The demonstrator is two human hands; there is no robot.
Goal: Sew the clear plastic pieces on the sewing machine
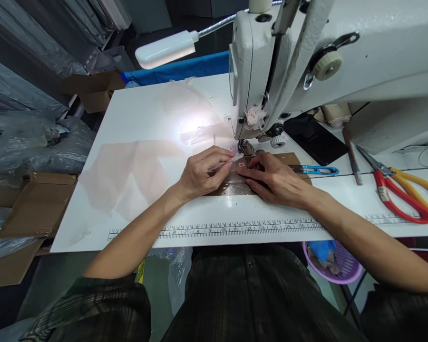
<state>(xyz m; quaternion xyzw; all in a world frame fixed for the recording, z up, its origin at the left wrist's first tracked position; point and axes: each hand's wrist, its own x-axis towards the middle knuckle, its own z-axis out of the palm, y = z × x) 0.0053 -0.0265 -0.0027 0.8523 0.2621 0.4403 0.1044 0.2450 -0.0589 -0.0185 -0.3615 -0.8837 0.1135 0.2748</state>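
Beneath the sewing machine head [251, 71], both my hands work close to the presser foot [241, 145]. My left hand [203, 172] pinches the edge of a pale, sheer fabric [128, 166] between thumb and fingers. The fabric spreads leftward over the white table. My right hand [273, 179] has its fingers stretched out and apart, their tips resting by the foot on the brown, shiny plate [231, 189]. A small label with a red mark [241, 165] lies between the hands. How the fabric runs under the foot is partly hidden.
Right of my hands lie blue thread snips [319, 170], a black phone [316, 137] and red-and-yellow-handled scissors [403, 190]. A ruler strip [228, 230] runs along the table's front edge. A lit lamp [167, 49] hangs at the back left. Below stands a purple basket [349, 268].
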